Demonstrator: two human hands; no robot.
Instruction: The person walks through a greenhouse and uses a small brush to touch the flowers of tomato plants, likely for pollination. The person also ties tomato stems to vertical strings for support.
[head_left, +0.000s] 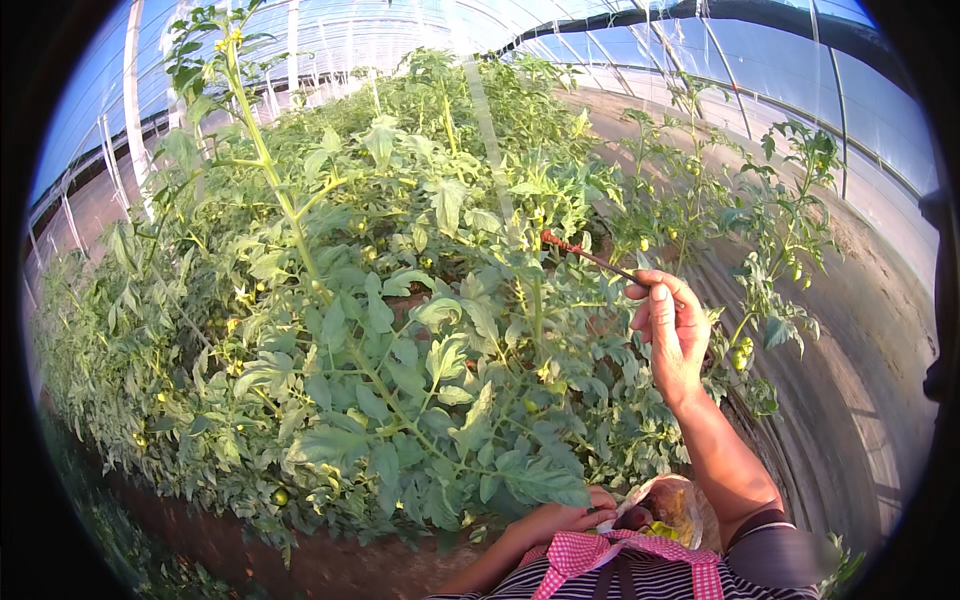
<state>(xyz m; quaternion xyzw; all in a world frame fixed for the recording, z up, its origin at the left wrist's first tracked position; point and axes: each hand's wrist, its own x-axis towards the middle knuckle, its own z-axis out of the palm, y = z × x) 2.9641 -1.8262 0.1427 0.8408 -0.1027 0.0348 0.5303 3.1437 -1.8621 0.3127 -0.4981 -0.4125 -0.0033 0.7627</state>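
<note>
My right hand (671, 322) is raised at the right, thumb and fingers closed on a thin dark stick (600, 261). The stick's far end is coated reddish-brown and lies close to the upper leaves and stem of a tomato plant (537, 300). Low down at my waist, my left hand (581, 514) is at the rim of a clear plastic container or bag (686, 510) with dark and yellow-green things inside; leaves partly hide the hand, and its grip cannot be made out. A tall tomato stem (281, 195) with yellow flowers at its top rises in front of me on the left.
Dense tomato foliage (225, 315) fills the middle and left. More plants with green tomatoes (741, 354) stand at the right beside plastic sheeting (810, 397) on the ground. A pale strap (487, 135) hangs among the plants. White posts (133, 105) and the greenhouse's film walls surround the rows.
</note>
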